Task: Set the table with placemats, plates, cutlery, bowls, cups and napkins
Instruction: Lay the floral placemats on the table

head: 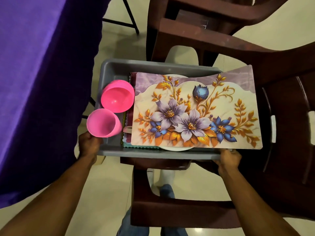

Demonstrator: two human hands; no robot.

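A grey plastic rectangular tub sits over the seat of a dark brown plastic chair, its long axis running left to right. The left hand grips the tub's near-left corner, fingers curled under the rim; the right hand grips the near rim at the right end, so the hands are wide apart, one at each end of the near edge, equally close to the load.

Inside the tub, a floral printed placemat with purple and blue flowers lies on top, its right end overhanging the tub's right wall. Under it a white round plate shows at the near edge, and beside that a stack of scalloped-edged cloth napkins. At the left end lie a pink plastic bowl and, nearer, a pink plastic cup, both tipped on their sides with mouths towards the camera.

The worktop, draped in a purple cloth, stands to the left, so the coming carry probably swings left, leading with the left hand. No cutlery can be made out.
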